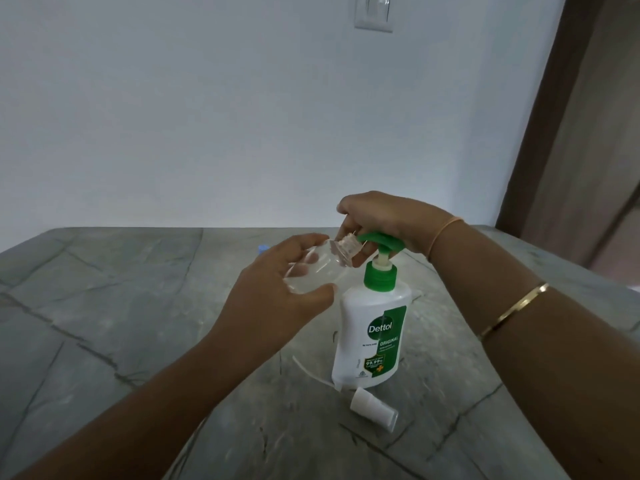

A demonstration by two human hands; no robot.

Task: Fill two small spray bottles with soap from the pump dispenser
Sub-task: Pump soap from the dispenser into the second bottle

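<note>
The small clear spray bottle [313,268] is up off the counter, tilted on its side, its open threaded neck right at the spout of the green pump head [381,241]. The left hand [277,299] has it in a grip, thumb under the body and fingers wrapped over the top, seen through the clear plastic. Whether there is soap inside is hard to tell. The right hand [384,216] sits on top of the pump head, fingers curled down over the spout end beside the bottle's neck. Below stands the white pump dispenser [370,327], upright on the grey veined counter [104,306], green label facing the camera. Just in front of its base lies a white spray cap [372,407] on its side, and a thin white tube [311,370] runs out to the left along the counter. A gold bangle [516,311] rides on the right forearm. Far back, a small blue thing [263,248] peeks past the left hand. On the wall, a light switch [374,12]; off right, a brown door [588,133].
</note>
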